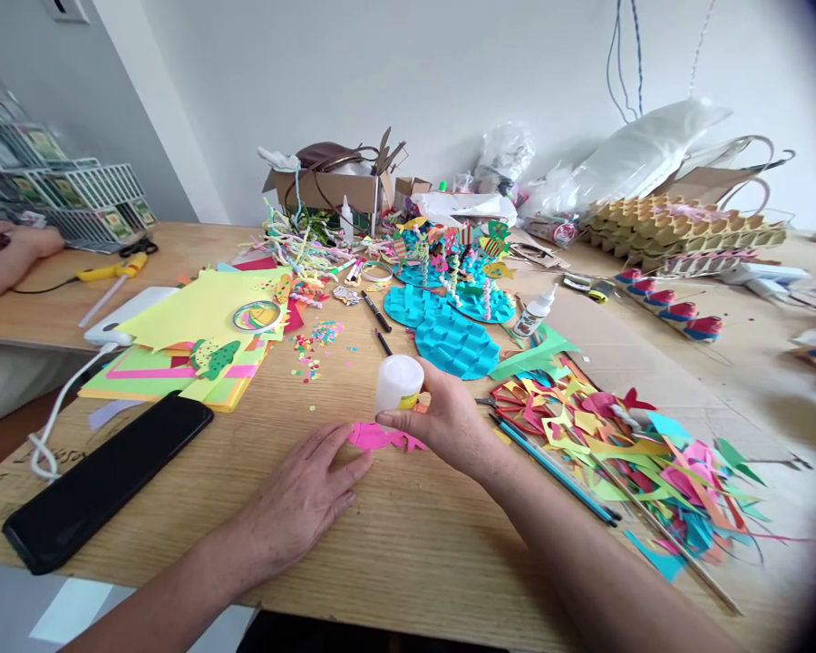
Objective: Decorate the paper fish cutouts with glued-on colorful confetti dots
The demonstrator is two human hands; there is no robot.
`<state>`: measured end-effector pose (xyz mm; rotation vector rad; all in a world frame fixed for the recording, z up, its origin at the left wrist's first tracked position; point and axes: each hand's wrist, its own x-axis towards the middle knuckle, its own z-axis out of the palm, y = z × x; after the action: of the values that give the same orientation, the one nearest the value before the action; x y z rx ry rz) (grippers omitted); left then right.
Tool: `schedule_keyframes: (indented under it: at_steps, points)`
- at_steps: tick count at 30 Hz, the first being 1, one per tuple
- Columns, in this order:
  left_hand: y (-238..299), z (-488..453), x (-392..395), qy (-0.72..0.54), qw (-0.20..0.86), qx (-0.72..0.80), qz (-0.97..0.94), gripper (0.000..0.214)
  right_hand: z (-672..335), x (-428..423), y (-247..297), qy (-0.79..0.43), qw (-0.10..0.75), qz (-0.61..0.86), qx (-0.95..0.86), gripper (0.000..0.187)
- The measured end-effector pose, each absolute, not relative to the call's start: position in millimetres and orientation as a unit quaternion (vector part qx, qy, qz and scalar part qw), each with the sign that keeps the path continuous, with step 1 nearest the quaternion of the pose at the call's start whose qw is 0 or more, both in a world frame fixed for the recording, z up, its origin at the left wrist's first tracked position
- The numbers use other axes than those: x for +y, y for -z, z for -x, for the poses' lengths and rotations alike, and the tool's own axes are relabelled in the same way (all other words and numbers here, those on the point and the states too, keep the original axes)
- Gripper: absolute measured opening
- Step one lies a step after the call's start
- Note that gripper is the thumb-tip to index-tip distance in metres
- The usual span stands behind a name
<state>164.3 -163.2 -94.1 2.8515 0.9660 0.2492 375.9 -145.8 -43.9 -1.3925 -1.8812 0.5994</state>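
My right hand (pixel 452 417) grips a white glue bottle (pixel 395 379), its round base turned upward and a bit of yellow label showing. The bottle's nozzle is hidden from view. Beneath it on the wooden table (pixel 408 535) lies a bright pink paper fish (pixel 371 437). My left hand (pixel 292 499) rests on the table, fingers stretched out, with the fingertips at the fish's left end. Just behind the bottle is a black pen (pixel 383 342), and another pen (pixel 376 311) lies farther back.
Blue textured card discs (pixel 455 340) and a second glue bottle (pixel 536 313) sit beyond my hands. Paper scraps (pixel 605 422) and pencils (pixel 550 467) spread at right. A black phone (pixel 109 481) and yellow paper sheets (pixel 183 308) are at left. Another person's hand (pixel 34 243) shows far left.
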Motion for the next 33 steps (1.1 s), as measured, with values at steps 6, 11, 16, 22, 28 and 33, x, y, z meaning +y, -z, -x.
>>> schedule_keyframes:
  at_steps: [6,11,16,22,28,33]
  points:
    - [96,-166,-162,-0.070,0.056,0.321,-0.943,0.038,-362,-142,49,-0.232,0.390,0.516,-0.727,0.032]
    - [97,-165,-162,-0.077,0.050,0.315,-0.945,0.038,-368,-141,49,-0.237,0.393,0.519,-0.721,0.033]
    - [96,-164,-163,-0.085,0.042,0.312,-0.945,0.038,-379,-145,47,-0.242,0.378,0.535,-0.716,0.034]
    - [98,-164,-163,-0.087,0.063,0.319,-0.942,0.038,-366,-143,51,-0.243,0.388,0.512,-0.727,0.034]
    - [98,-164,-162,-0.104,0.087,0.321,-0.937,0.040,-360,-144,52,-0.247,0.387,0.502,-0.733,0.032]
    - [98,-162,-162,-0.095,0.068,0.321,-0.940,0.040,-375,-143,51,-0.346,0.471,0.498,-0.641,0.041]
